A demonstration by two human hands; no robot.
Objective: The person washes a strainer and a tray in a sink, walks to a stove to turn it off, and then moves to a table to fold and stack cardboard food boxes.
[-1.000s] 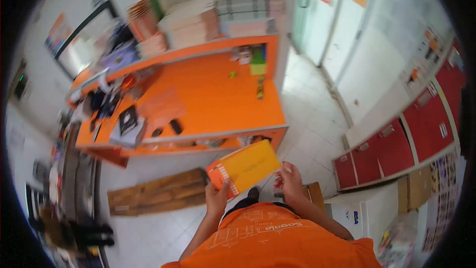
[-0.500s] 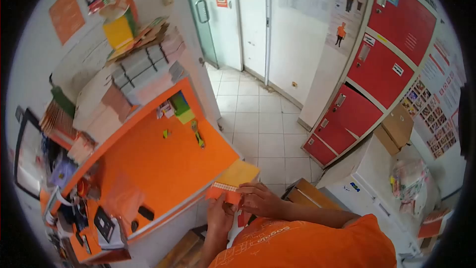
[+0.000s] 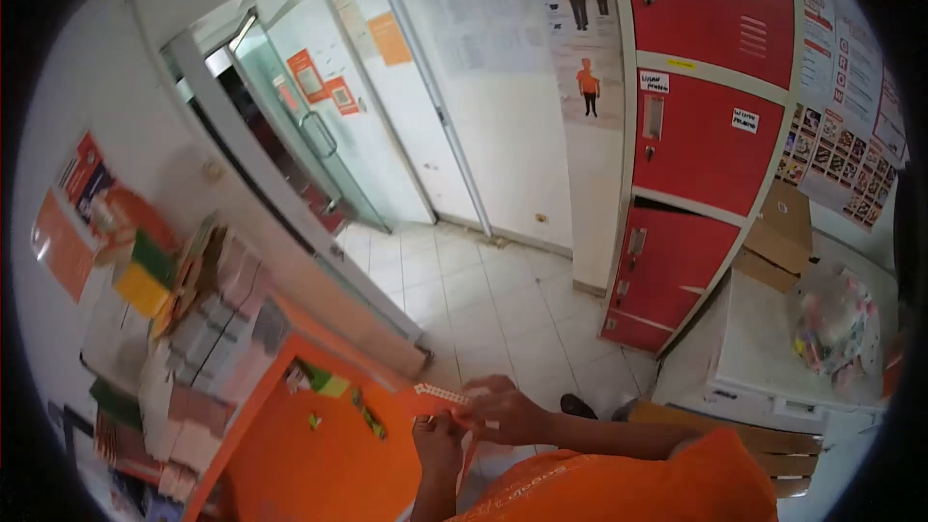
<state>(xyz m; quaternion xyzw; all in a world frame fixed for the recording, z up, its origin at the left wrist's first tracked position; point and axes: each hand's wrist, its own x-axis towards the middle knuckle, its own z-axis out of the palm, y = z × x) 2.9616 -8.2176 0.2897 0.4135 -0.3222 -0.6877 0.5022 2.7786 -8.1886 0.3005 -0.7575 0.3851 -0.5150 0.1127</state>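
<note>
My left hand (image 3: 440, 437) is closed on a small piece of orange folded paper packaging with a white patterned strip (image 3: 440, 392) along its top edge. My right hand (image 3: 507, 411) meets it from the other side, fingers bent around the packaging's right end. The fingers hide most of the piece, so its full shape cannot be made out. Both hands are in front of my orange shirt, just right of the orange desk (image 3: 319, 469). On the desktop lies a green-and-yellow tool-like object (image 3: 367, 416), apart from my hands.
Stacks of paper packaging (image 3: 208, 338) stand on the shelf at left. Red lockers (image 3: 706, 150) rise at right, beside a white chest (image 3: 764, 324) carrying a cardboard box (image 3: 776, 237) and a plastic bag (image 3: 831, 324). A wooden slatted bench (image 3: 744, 449) is near my right arm. A glass door (image 3: 309, 126) stands ahead.
My view has turned left and tilted up, so the desk shifted lower. The packaging's wide yellowish part, visible before, no longer shows; its patterned edge now points up between my hands.
</note>
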